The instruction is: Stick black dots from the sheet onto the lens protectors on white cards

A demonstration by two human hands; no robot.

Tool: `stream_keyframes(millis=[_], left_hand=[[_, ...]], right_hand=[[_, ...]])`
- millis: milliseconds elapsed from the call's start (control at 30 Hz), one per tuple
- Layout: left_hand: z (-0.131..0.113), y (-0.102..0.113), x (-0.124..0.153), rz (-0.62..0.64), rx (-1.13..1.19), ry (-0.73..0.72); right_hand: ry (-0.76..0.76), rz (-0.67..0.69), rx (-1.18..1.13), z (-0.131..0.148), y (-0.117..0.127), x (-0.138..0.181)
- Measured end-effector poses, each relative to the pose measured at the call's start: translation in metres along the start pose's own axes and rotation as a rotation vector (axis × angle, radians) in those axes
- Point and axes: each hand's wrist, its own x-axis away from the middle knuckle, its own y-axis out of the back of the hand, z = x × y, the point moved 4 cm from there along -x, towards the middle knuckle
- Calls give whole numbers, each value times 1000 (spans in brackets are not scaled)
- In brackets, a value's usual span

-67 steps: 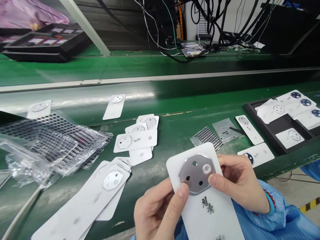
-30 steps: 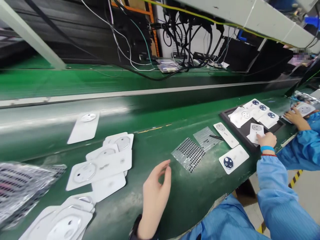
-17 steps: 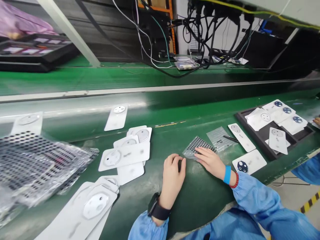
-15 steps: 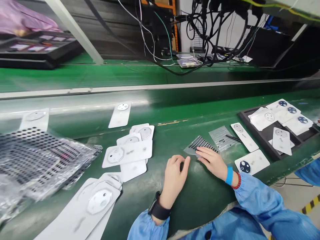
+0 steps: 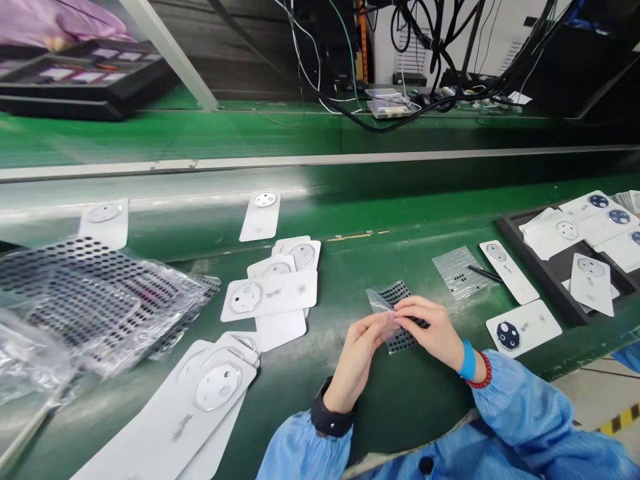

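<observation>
A small sheet of black dot stickers (image 5: 401, 341) lies on the green bench under my fingertips, with a clear film flap (image 5: 379, 301) lifted at its left side. My left hand (image 5: 356, 360) pinches the sheet's edge. From the other side my right hand (image 5: 433, 331) closes on it too, and the two hands' fingertips meet. The fingers partly hide the sheet. To the right lie a second clear sheet (image 5: 461, 272) with few dots left on it, a black pen-like tool (image 5: 485, 274), and a white panel with a dark round part (image 5: 533, 328).
White panels with round cutouts are stacked at left (image 5: 270, 297) and front left (image 5: 200, 407). A plastic-wrapped pile of perforated sheets (image 5: 95, 307) lies far left. A black tray (image 5: 535, 280) of panels stands at right. Black cables (image 5: 440, 47) hang behind the bench.
My left hand has moved right to meet my right hand and taken hold of the dot sheet. The sheet has turned, and its clear film is now lifted. The view has shifted slightly.
</observation>
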Motion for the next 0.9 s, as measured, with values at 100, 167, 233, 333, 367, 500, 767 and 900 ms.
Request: stream_keyframes(millis=[100,167,233,333,367,500,767,900], left_hand=[[0,-1,3,-23,-19,-37],[0,-2,6,-40,-59,-73],[0,-2,7,-56,-103,-106],[3,-2,5,-93,-158,-145],[4,-3,5,-103,-173,-150],[7,-6,3,-111,-254,-138],[-62,69,7,-450,-655,-198],[-101,130,8,-879,-769,-297]], right_hand=[[2,-15,10,5,2,3],[11,-32,53,5,4,7],[27,-29,98,1,4,11],[58,-11,134,-10,-1,17],[76,-21,149,-13,-3,19],[168,-70,226,-17,-11,26],[111,-1,222,-30,-16,27],[-5,-3,101,-36,-10,24]])
